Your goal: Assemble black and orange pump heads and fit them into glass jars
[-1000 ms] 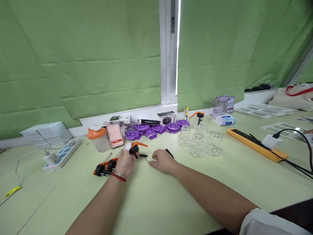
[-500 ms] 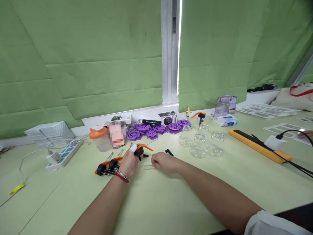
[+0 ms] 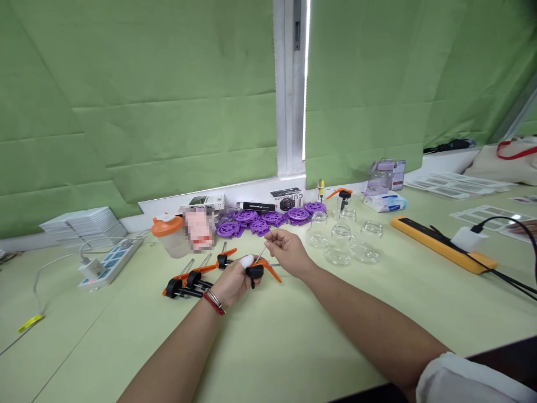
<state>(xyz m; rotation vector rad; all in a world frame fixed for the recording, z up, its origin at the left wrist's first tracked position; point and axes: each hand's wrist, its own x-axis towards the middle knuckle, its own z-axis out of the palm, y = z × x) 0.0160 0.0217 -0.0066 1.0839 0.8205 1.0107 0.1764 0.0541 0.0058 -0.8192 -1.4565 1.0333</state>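
Observation:
My left hand (image 3: 238, 282), its thumb wrapped in white, is closed around a round black fitting (image 3: 254, 272) with a curved orange lever (image 3: 272, 271). Between its fingertips my right hand (image 3: 289, 254) pinches a thin metal rod (image 3: 260, 254), which slants down to the fitting. Whether the rod's lower end sits inside the fitting, I cannot tell. Left of my hands lie several similar black-and-orange assemblies (image 3: 193, 279) with metal rods. Clear glass jars (image 3: 338, 254) stand to the right of my right hand.
Purple plastic wheel-like parts (image 3: 260, 225) lie along the back, before printed boxes (image 3: 289, 197). At the left are an orange-lidded cup (image 3: 168, 235) and a power strip (image 3: 113, 266). A yellow-orange power bar (image 3: 444, 246) with cables lies at the right.
My right hand has risen from near the tabletop, bringing the thin rod up to the black fitting. My left hand has shifted right with the fitting, uncovering another assembly behind it.

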